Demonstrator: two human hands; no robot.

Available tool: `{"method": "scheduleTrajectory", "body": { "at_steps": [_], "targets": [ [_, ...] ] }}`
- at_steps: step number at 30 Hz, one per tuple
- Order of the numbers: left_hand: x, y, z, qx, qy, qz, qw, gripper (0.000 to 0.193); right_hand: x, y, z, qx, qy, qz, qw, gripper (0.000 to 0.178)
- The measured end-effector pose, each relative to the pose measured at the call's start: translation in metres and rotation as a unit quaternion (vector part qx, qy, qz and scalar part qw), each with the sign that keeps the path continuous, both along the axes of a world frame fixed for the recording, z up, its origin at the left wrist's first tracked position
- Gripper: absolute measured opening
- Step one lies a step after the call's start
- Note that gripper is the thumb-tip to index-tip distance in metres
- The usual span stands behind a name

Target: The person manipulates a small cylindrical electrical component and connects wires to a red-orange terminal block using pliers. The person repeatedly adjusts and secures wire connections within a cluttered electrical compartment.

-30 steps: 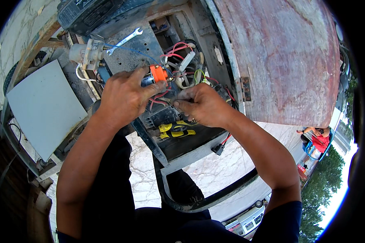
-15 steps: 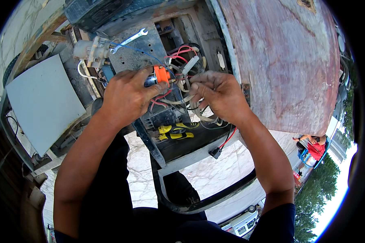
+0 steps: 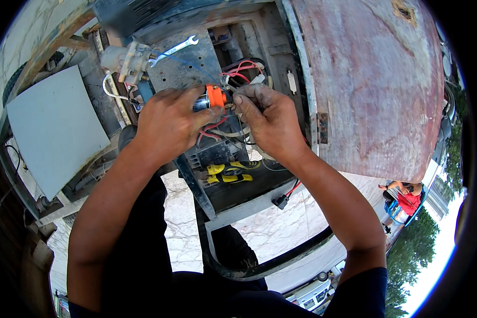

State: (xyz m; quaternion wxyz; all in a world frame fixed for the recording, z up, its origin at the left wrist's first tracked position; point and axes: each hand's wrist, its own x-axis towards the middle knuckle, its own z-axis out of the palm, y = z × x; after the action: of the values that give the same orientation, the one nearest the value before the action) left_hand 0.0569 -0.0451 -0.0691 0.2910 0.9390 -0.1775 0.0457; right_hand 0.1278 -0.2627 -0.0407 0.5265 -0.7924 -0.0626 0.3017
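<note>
The left hand (image 3: pixel 167 122) is closed around a small cylindrical part with an orange cap (image 3: pixel 213 97), holding it at the middle of the open machine compartment (image 3: pixel 233 47); the fingers wrap the dark body of the part and the orange end projects to the right of the knuckles. The right hand (image 3: pixel 267 119) meets it from the other side, with thumb and forefinger pressed together at the orange end (whether they pinch a wire or a terminal there cannot be told, since the contact point is too small to resolve). Red and pale wires (image 3: pixel 238 71) loop behind and below both hands, and some run toward the part. A silver open-ended spanner (image 3: pixel 174 49) lies on the grey metal plate above the left hand, well apart from it. Yellow-handled pliers (image 3: pixel 229 172) rest on the dark shelf below the hands. A black connector on a red lead (image 3: pixel 281 201) hangs off the shelf edge to the lower right. A flat grey panel (image 3: pixel 53 127) stands to the left, and a rusted reddish metal sheet (image 3: pixel 371 85) covers the right side.
</note>
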Motion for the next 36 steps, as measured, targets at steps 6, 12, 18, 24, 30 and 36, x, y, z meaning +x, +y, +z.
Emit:
{"method": "scheduleTrajectory", "body": {
  "at_steps": [6,12,18,24,30,36],
  "targets": [
    [-0.002,0.001,0.000,-0.004,0.009,0.009,1.000,0.041,-0.002,0.001,0.010,-0.018,0.079,0.018,0.997,0.017],
    [-0.001,0.000,0.000,-0.007,0.004,0.012,1.000,0.040,-0.003,-0.001,0.009,0.029,0.160,0.001,0.987,0.016],
    [-0.002,0.001,-0.003,-0.001,0.000,0.010,1.000,0.037,0.000,0.000,0.011,0.023,0.210,-0.011,0.977,0.016],
    [-0.003,0.001,-0.003,0.019,0.002,0.005,1.000,0.035,0.005,0.001,0.013,-0.032,0.100,0.020,0.994,0.013],
    [-0.003,-0.001,-0.005,0.017,-0.011,0.014,1.000,0.035,-0.009,0.012,0.010,-0.012,0.120,-0.054,0.991,0.013],
    [-0.005,-0.001,-0.009,0.024,0.017,0.019,0.999,0.037,-0.013,0.022,0.012,-0.054,0.152,-0.074,0.984,0.012]
  ]
}}
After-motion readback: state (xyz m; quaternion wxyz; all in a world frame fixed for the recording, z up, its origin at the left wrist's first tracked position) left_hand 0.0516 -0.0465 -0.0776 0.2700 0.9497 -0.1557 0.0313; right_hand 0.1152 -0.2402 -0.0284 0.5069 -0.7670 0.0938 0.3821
